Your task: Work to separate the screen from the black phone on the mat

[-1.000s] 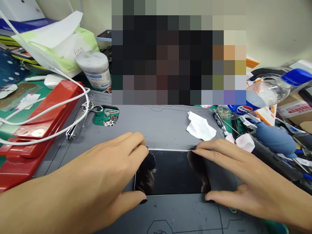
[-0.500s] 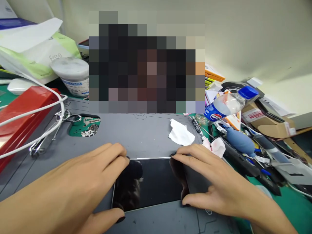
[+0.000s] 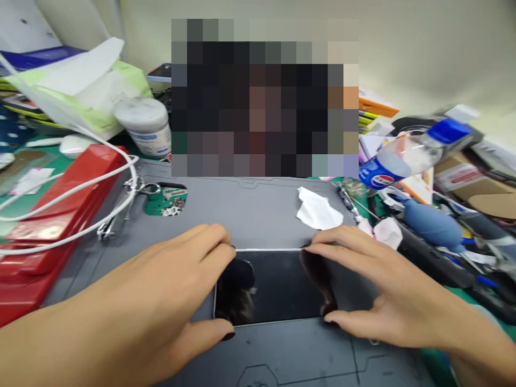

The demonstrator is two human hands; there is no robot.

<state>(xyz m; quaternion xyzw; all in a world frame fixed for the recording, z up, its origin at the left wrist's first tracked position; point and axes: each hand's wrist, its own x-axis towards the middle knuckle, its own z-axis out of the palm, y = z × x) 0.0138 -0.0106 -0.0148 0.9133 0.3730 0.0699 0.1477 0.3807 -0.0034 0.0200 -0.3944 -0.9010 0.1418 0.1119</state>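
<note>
A smartphone (image 3: 278,290) with a black glossy screen lies face up and lengthwise on a grey work mat (image 3: 242,215). My left hand (image 3: 189,301) grips its left end, with the fingers at the far edge and the thumb at the near edge. At the right end, my right hand (image 3: 374,285) holds it the same way, fingertips on the far edge and thumb on the near corner. Dark reflections show on the glass. Beyond my right fingers, a crumpled white cloth or tissue (image 3: 319,208) rests on the mat.
On the left are a red case (image 3: 60,215), a white cable (image 3: 97,228), scissors (image 3: 143,186) and a white tub (image 3: 147,129). To the right stand a soft-drink bottle (image 3: 407,161), a blue air blower (image 3: 433,223) and cluttered tools. A blurred-out area covers the back centre.
The camera view has turned a little left, so the scene sits farther right in the picture. Both hands keep the same hold on the smartphone.
</note>
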